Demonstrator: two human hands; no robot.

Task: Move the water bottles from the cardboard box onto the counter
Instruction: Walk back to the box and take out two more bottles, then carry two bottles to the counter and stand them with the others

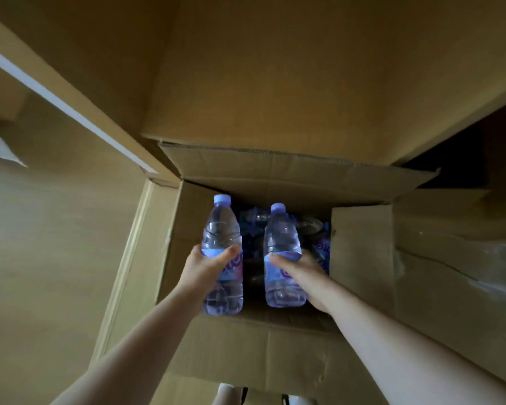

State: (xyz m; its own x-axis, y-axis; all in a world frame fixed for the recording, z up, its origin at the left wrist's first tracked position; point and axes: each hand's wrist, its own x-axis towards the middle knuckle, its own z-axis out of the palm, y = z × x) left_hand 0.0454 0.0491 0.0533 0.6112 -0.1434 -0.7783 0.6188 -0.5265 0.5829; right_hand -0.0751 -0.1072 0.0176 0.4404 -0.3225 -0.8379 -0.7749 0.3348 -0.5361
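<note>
Open cardboard box [275,355] with four flaps folded outward, seen from above; further bottles [319,238] lie dim in its interior. Left hand [205,267] grips the left water bottle [224,255] around its labelled middle, fingers curled, above the box's left side. Right hand [301,270] likewise grips the right water bottle [284,258]. Both bottles stand nearly upright, close but apart, with pale violet caps [222,199] uppermost.

Only partial, unreadable pink lettering on the bottles' blue labels [233,266].
</note>
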